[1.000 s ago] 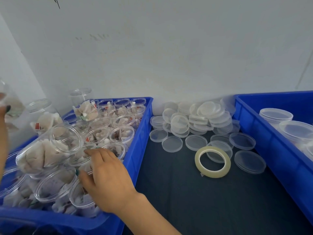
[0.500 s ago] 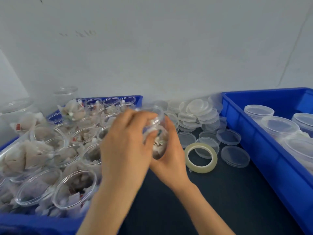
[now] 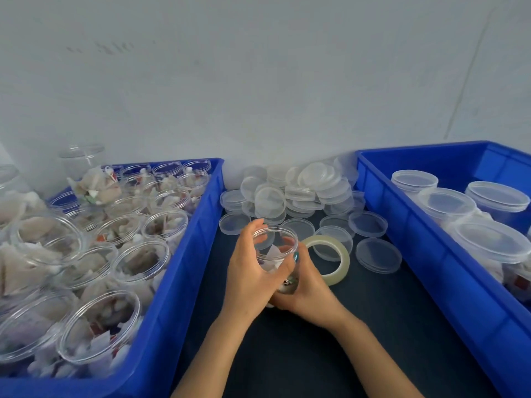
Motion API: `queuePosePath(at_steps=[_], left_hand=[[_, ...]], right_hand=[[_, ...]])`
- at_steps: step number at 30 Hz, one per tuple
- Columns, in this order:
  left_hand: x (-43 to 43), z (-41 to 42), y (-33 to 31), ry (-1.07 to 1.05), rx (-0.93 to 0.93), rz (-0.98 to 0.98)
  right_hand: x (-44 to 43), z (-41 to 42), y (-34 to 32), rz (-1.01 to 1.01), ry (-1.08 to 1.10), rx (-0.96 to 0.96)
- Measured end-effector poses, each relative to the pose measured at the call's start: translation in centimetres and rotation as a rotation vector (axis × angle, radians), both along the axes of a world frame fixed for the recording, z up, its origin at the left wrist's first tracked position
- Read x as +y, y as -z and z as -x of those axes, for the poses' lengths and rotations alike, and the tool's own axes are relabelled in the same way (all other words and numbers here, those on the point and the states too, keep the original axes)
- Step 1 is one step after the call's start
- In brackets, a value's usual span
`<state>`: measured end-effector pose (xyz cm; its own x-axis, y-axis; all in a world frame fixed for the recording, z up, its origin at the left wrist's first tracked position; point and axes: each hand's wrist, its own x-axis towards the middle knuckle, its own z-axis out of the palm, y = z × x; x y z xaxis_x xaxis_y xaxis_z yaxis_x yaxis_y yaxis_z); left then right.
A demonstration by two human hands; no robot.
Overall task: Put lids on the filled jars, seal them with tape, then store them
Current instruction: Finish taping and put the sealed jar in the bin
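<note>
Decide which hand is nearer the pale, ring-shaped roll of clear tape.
Right. The right hand sits beside the pale ring-shaped tape roll, at its left edge; the left hand is farther left, across the clear plastic jar both hold.

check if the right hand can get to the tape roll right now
Probably yes: the tape roll lies right beside the right hand with nothing between, though that hand grips the jar.

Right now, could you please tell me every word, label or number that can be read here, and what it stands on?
Nothing here can be read.
Faint marks on the wall: too blurred to read.
Red patches on the sachets in the left crate: print too small to read.
No print shows on the held jar, tape roll or loose lids.
</note>
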<state>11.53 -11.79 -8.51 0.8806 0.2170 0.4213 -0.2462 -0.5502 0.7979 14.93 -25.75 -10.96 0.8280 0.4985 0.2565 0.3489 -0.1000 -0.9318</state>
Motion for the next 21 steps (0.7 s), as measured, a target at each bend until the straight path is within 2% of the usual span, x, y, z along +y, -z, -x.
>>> queuePosePath(at_steps=[3, 6, 8, 9, 12, 15, 16, 21], left_hand=[[-0.2, -0.7, 0.6, 0.02, -0.028, -0.008], [-0.3, -1.3, 1.3, 0.068, -0.063, 0.053], [-0.4, -1.6, 1.6, 0.07, -0.077, 0.076], [-0.5, -1.7, 1.7, 0.067, -0.084, 0.085], [-0.7, -2.1, 1.9, 0.064, -0.106, 0.103], [-0.8, -2.3, 2.0, 0.085, -0.113, 0.125], [-0.8, -2.3, 2.0, 0.092, -0.11, 0.135], [-0.8, -2.3, 2.2, 0.118, -0.098, 0.171]], right_hand=[[-2.6, -1.0, -0.9, 0.065, -0.031, 0.007], [-6.2, -3.4, -1.0, 0.108, 0.362, -0.068], [-9.1, -5.4, -0.5, 0.34, 0.604, -0.063], [-10.4, -6.1, -0.1, 0.459, 0.657, -0.026], [-12.0, -6.9, 1.5, 0.658, 0.652, 0.023], [-11.4, -6.9, 2.6, 0.971, 0.62, -0.142], [-11.2, -6.8, 2.6, 1.014, 0.629, -0.166], [-11.3, -6.4, 2.4, 0.94, 0.697, -0.144]])
